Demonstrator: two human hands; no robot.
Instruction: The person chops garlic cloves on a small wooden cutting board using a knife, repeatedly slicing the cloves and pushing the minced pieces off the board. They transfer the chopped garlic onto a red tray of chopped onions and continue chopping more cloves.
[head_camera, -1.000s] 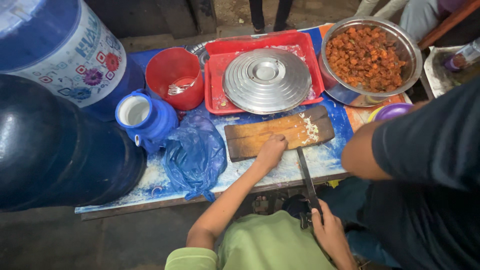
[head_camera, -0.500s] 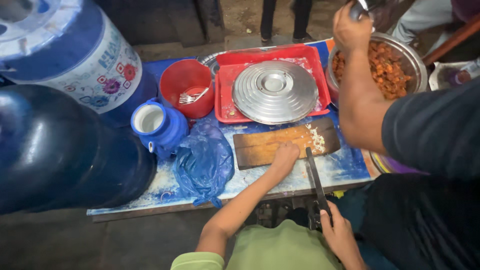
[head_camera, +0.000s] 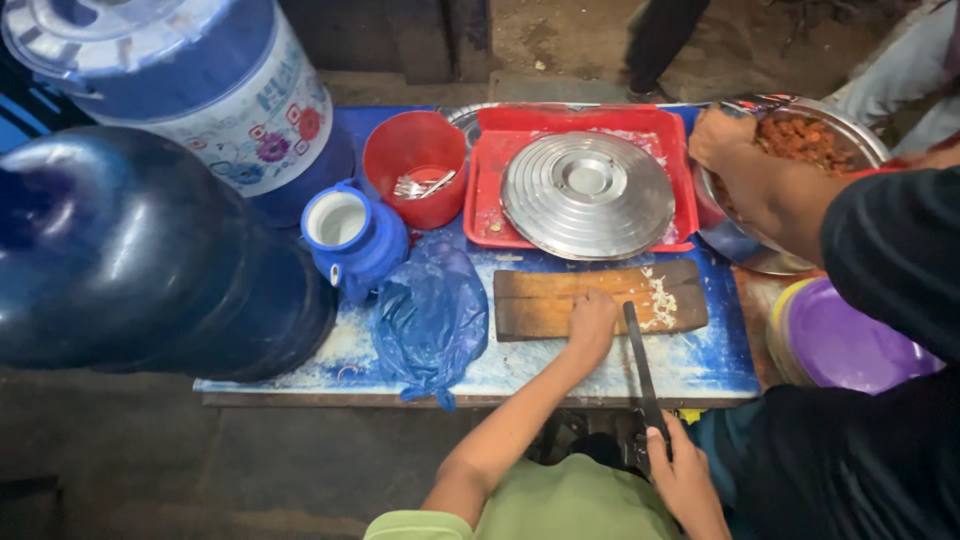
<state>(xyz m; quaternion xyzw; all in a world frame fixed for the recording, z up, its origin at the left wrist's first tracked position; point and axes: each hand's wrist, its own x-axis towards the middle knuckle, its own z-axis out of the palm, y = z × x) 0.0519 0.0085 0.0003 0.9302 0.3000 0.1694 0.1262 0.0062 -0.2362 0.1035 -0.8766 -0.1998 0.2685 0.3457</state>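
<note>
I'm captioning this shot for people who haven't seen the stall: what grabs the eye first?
The big ridged metal lid on the red tray at the middle of the blue table stands out first. Just below it, the left hand presses on the wooden cutting board, while the right hand holds a long dark knife at the table's near edge. Huge blue water containers crowd the left.

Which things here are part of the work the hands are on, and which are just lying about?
In hand:
left hand resting on the wooden cutting board
right hand gripping the long knife
chopped white bits on the board

Lying about:
blue plastic bag
blue jug
red cup
round metal lid on the red tray
</note>
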